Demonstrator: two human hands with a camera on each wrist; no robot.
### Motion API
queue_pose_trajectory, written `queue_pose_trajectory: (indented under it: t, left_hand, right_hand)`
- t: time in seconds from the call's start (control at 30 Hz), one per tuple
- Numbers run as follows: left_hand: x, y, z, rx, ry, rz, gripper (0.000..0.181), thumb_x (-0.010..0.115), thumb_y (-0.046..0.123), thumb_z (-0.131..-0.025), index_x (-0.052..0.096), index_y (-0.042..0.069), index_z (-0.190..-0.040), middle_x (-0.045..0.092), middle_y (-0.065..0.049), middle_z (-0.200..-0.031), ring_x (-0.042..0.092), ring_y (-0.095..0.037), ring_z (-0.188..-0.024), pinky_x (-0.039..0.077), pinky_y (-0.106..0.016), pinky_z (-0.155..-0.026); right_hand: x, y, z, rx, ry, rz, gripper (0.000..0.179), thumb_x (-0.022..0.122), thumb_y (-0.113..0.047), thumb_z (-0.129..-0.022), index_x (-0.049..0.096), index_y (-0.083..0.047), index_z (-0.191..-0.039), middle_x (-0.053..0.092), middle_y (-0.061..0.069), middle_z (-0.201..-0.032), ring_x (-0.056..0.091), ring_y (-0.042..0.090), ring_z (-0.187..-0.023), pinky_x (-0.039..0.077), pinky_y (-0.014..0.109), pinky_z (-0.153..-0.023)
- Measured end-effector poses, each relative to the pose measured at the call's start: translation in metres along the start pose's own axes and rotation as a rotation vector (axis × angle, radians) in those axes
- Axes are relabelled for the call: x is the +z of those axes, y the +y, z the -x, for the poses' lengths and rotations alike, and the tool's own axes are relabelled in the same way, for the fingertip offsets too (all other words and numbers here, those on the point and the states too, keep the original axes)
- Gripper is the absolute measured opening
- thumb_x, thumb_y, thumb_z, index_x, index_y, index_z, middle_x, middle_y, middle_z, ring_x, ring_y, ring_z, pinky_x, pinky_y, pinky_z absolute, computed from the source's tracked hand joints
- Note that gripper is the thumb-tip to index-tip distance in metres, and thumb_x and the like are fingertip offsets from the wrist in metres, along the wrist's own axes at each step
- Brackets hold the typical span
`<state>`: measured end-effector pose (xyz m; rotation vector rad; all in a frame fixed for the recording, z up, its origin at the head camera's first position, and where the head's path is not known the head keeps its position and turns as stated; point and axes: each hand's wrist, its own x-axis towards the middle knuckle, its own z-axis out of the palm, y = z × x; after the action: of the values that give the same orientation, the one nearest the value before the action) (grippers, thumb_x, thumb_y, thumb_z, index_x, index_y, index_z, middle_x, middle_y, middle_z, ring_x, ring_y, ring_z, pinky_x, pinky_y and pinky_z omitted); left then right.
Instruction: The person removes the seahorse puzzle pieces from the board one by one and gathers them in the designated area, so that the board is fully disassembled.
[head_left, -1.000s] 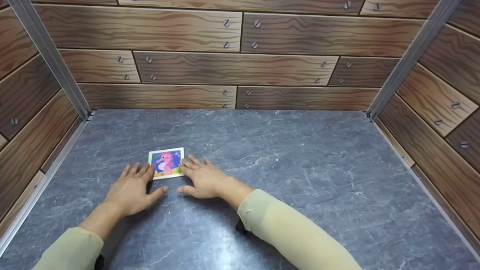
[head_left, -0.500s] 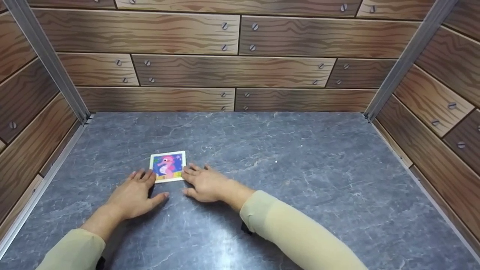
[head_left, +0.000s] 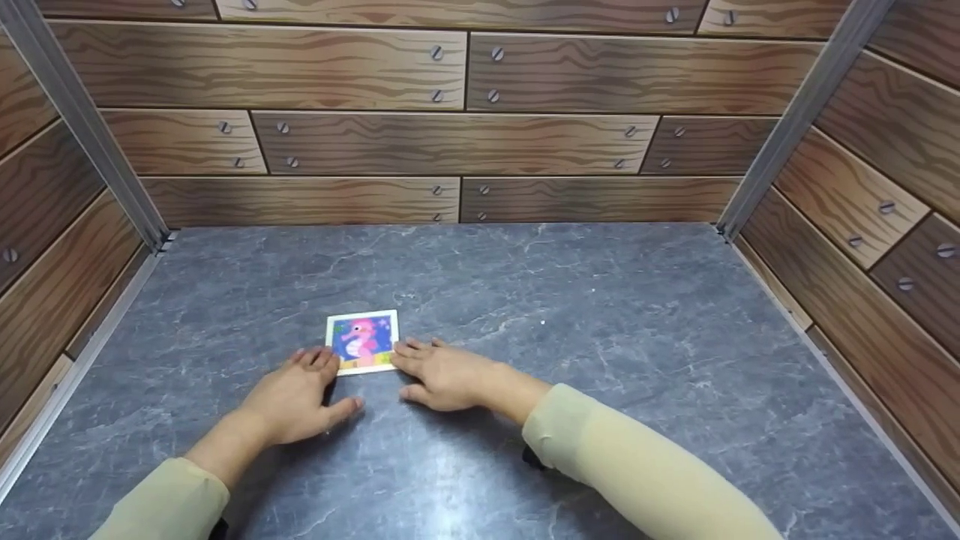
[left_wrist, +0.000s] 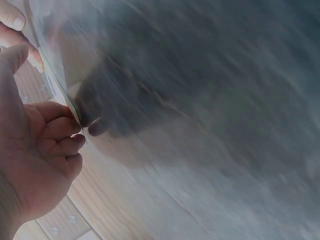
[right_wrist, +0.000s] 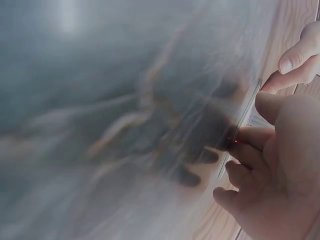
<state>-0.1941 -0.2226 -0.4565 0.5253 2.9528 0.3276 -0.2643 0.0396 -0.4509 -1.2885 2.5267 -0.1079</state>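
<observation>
A square picture tile (head_left: 363, 341) with a white border lies flat on the table, showing a pink seahorse on blue. My left hand (head_left: 289, 397) touches its left edge near the lower corner with extended fingertips, thumb spread out on the near side. From the other side, my right hand (head_left: 450, 379) has its fingertips at the tile's right edge. Seen low in the left wrist view, the tile is a thin strip (left_wrist: 62, 94) beside the left fingers (left_wrist: 59, 129). The right wrist view likewise catches its thin edge (right_wrist: 245, 112) by the right fingers.
The grey marbled tabletop (head_left: 600, 360) stretches around the hands. A wood-pattern wall (head_left: 420, 142) closes the back, with similar panels (head_left: 862, 255) at both sides. Metal posts (head_left: 802, 105) stand at the rear corners. A small white speck (head_left: 542, 322) lies right of the tile.
The seahorse tile has slid to the right and slightly towards me. Both hands have moved along with it, staying at its two side edges.
</observation>
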Motion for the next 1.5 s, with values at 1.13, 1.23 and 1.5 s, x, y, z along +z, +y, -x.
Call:
queue_pose_trajectory:
  t: [1.13,1.23,1.5]
  left_hand:
    - [0.021,0.068,-0.018,0.255,0.051,-0.050,0.093,0.055,0.067,-0.100,0.054,-0.012,-0.148,0.052,-0.033,-0.151,0.049,-0.047,-0.144,0.034,-0.054,-0.123]
    - [0.023,0.072,-0.018,0.271,0.045,-0.057,0.093,0.054,0.068,-0.100,0.054,-0.012,-0.148,0.052,-0.032,-0.152,0.049,-0.047,-0.144,0.035,-0.054,-0.122]
    - [0.022,0.083,-0.019,0.293,0.028,-0.069,0.094,0.053,0.069,-0.100,0.053,-0.010,-0.149,0.051,-0.030,-0.154,0.047,-0.044,-0.146,0.035,-0.052,-0.123]
  right_hand:
    - [0.014,0.047,0.097,-0.003,0.022,-0.091,0.063,0.045,-0.043,-0.114,0.033,-0.014,-0.168,0.028,0.004,-0.173,0.023,0.027,-0.160,0.016,0.051,-0.129]
    - [0.016,0.048,0.104,-0.002,0.019,-0.102,0.063,0.045,-0.044,-0.114,0.033,-0.014,-0.168,0.027,0.004,-0.174,0.023,0.026,-0.160,0.016,0.051,-0.129]
    - [0.020,0.053,0.118,0.003,0.031,-0.107,0.063,0.045,-0.044,-0.114,0.034,-0.013,-0.167,0.028,0.004,-0.173,0.024,0.026,-0.160,0.017,0.052,-0.129]
